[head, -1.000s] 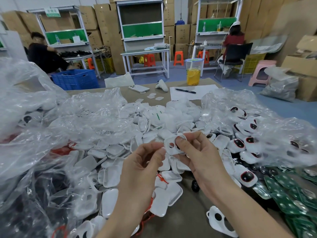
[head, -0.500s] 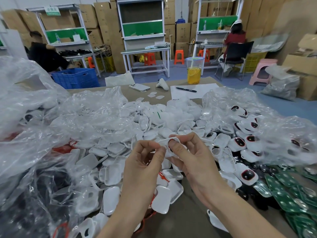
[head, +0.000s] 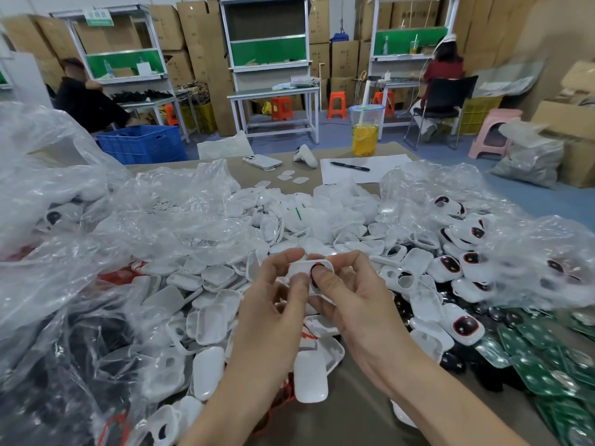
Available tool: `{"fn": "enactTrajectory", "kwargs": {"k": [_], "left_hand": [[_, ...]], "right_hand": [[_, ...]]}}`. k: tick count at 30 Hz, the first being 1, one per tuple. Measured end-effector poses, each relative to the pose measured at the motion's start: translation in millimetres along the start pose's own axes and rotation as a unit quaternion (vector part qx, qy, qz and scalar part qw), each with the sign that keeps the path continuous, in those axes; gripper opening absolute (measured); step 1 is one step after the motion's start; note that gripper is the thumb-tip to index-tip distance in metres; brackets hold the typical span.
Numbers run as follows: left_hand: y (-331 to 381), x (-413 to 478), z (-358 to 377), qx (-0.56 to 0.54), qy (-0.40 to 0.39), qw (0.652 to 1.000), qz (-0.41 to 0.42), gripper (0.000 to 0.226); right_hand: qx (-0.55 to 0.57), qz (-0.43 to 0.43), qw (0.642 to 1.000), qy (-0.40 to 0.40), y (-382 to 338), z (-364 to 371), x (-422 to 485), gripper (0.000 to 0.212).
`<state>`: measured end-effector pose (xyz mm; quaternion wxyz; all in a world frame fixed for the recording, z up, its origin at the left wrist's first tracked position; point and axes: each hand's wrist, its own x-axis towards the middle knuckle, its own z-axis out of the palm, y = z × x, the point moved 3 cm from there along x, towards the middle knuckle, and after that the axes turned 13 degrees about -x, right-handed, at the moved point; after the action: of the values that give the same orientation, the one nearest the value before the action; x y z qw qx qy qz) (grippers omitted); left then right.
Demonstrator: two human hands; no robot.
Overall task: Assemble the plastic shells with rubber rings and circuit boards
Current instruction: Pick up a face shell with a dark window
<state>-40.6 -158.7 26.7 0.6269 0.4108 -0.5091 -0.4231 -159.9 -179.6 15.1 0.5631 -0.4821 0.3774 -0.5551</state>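
Between left hand [head: 273, 312], right hand [head: 354, 304]: shell [head: 302, 268]

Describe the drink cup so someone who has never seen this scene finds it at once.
Take the brown worktable heaped with white shells and look to its far edge, right of centre. Just behind the paper sheet carrying a black pen stands the clear cup: the table's only tall upright item, holding yellow drink.

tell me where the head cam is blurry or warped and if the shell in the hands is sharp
Head view: the white shell between left hand and right hand is sharp; the clear bags at the right edge are smeared; the wide lens bows the far shelving.
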Motion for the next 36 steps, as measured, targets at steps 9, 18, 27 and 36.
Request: {"fn": "enactTrajectory", "kwargs": {"k": [9, 18, 27, 36], "left_hand": [[12.5, -2.8, -9.9, 0.116, 0.008, 0.992, 0.039, 0.019], [24.1, -44.2, -23.4, 0.194, -0.100, 0.969, -0.114, 0.016], [11.0, -83.4, -20.7, 0.376, -0.196, 0.894, -0.146, 0.006], [9.5, -90.8, -24.4, 0.346, -0.175, 0.919, -0.071, 0.012]], "right_hand": [[-0.208, -0.062, 0.976, 0.014, -12.9, -9.9, -4.1, 0.019], [-0.373, 0.039, 0.926, -0.049, -16.5, -25.6, -48.2, 0.022], [-0.583, 0.080, 0.803, -0.096, -6.8, -29.7, -97.1, 0.020], [-0.624, 0.041, 0.779, -0.052, -13.0, -31.5, -99.9, 0.019]]}}
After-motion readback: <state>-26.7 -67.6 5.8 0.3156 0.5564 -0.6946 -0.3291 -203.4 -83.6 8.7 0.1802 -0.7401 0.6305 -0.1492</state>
